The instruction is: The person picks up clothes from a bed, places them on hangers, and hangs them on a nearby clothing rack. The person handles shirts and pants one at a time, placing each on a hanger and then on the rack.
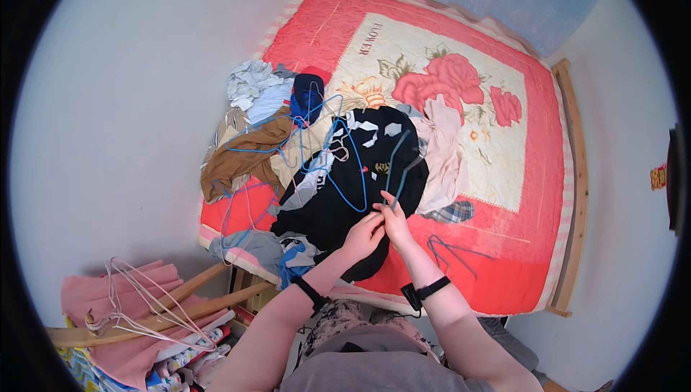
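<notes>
Grey-teal hanger (405, 170) in the right hand (394, 222), over a black garment (392, 133) on the bed (507, 277).
The one hanger held is thin and angular, its two slim arms slanting up from the curled fingers; the left hand (366, 235) has bent fingers touching the right, and whether it grips anything I cannot tell. One similar dark hanger (455, 249) lies on the red quilt; there is one brown garment (258, 149) and one pale pink garment (444, 154); blue hangers (359, 169) overlap too much to count.
</notes>
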